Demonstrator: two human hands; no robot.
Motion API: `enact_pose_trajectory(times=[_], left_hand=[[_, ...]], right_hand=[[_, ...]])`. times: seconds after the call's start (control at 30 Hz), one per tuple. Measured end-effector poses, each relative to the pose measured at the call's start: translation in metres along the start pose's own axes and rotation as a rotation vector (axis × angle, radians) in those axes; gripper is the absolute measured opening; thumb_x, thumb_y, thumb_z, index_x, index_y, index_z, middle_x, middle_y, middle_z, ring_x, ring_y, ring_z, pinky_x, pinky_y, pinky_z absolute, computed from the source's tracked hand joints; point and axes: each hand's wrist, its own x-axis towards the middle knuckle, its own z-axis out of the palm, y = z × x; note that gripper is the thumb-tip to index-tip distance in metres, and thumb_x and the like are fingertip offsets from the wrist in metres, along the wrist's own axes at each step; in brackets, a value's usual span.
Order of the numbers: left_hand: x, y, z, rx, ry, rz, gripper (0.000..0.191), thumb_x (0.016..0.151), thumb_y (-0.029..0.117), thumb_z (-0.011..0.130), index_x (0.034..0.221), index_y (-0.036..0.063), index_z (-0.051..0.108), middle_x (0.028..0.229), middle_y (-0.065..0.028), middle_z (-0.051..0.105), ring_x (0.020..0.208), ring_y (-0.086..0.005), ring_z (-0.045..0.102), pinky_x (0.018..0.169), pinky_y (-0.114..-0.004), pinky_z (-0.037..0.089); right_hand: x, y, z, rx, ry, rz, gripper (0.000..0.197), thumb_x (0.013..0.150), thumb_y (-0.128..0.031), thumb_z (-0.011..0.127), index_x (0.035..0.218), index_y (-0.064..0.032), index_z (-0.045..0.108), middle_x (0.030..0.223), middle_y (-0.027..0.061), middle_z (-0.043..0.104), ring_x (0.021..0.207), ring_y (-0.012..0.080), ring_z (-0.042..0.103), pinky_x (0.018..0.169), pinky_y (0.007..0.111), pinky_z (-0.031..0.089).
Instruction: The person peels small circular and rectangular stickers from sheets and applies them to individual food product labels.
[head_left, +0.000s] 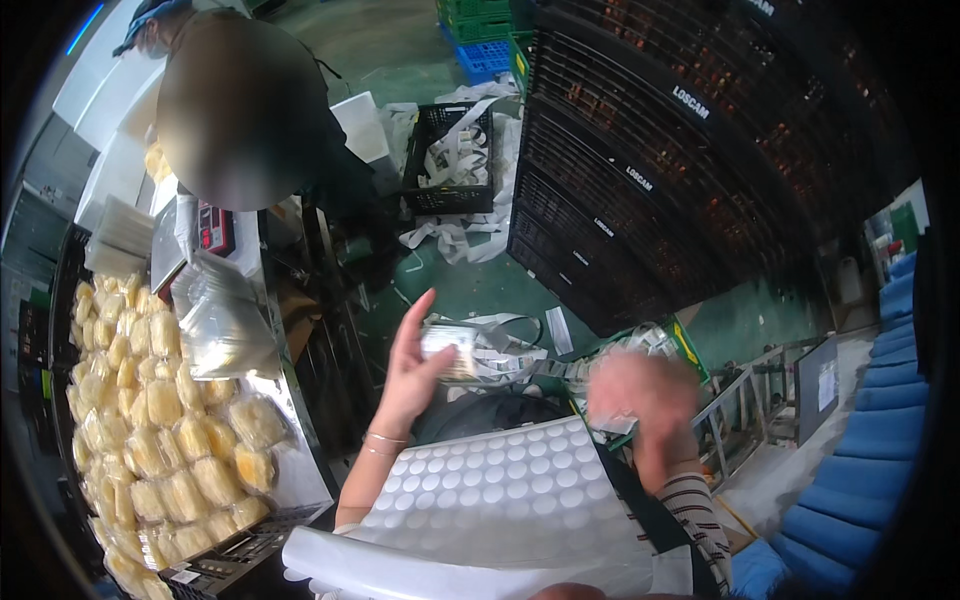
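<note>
My left hand is raised near the middle of the picture. Its thumb and fingers hold a small stack of printed labels, blurred by motion. To the right, my right hand is strongly blurred over a green crate with strips of labels in it. A small pale piece shows by its fingers; whether they grip it is unclear. Below both hands, a sheet of round white stickers lies across my lap, its near edge curled into a roll.
Packed yellow food pieces cover the table at left, beside clear plastic bags and a red scale. A co-worker stands beyond. Black crates rise ahead; a black crate and white strips lie on the floor.
</note>
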Motion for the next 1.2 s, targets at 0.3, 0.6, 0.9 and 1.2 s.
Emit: enact_pose_trajectory(times=[0.3, 0.6, 0.9, 1.2], left_hand=[[-0.028, 0.061, 0.0, -0.48, -0.175, 0.202, 0.087, 0.069, 0.073, 0.046, 0.119, 0.0028, 0.047, 0.116, -0.0236, 0.049, 0.101, -0.0376, 0.052, 0.089, -0.052, 0.04], [-0.016, 0.041, 0.008, 0.176, 0.091, 0.191, 0.012, 0.082, 0.008, 0.061, 0.09, -0.0012, 0.061, 0.082, 0.0007, 0.061, 0.072, -0.0039, 0.051, 0.068, -0.019, 0.041], [-0.013, 0.045, 0.037, 0.408, -0.191, 0.167, 0.014, 0.083, 0.008, 0.058, 0.09, -0.0036, 0.062, 0.076, -0.0023, 0.062, 0.07, -0.005, 0.053, 0.062, -0.021, 0.044], [-0.023, 0.059, 0.04, 0.292, -0.262, 0.013, 0.014, 0.083, 0.006, 0.057, 0.091, -0.005, 0.062, 0.078, -0.0033, 0.062, 0.069, -0.0047, 0.052, 0.06, -0.02, 0.042]], right_hand=[[-0.01, -0.03, 0.006, -0.381, 0.019, -0.502, 0.02, 0.071, -0.012, 0.066, 0.088, -0.0003, 0.062, 0.088, 0.0086, 0.063, 0.069, 0.0178, 0.06, 0.054, 0.028, 0.05], [0.009, 0.02, -0.014, -0.943, 0.336, 0.109, 0.038, 0.063, -0.019, 0.076, 0.09, 0.0001, 0.057, 0.088, 0.0122, 0.058, 0.086, 0.0298, 0.054, 0.074, 0.038, 0.044], [0.033, 0.042, 0.006, -0.97, -0.143, -0.137, 0.026, 0.07, -0.025, 0.067, 0.076, -0.0031, 0.054, 0.066, 0.004, 0.049, 0.059, 0.0188, 0.053, 0.047, 0.027, 0.043], [0.015, 0.001, 0.006, -0.815, -0.117, -0.381, 0.02, 0.068, -0.015, 0.071, 0.07, -0.0062, 0.053, 0.064, 0.0005, 0.05, 0.052, 0.0129, 0.053, 0.039, 0.022, 0.039]])
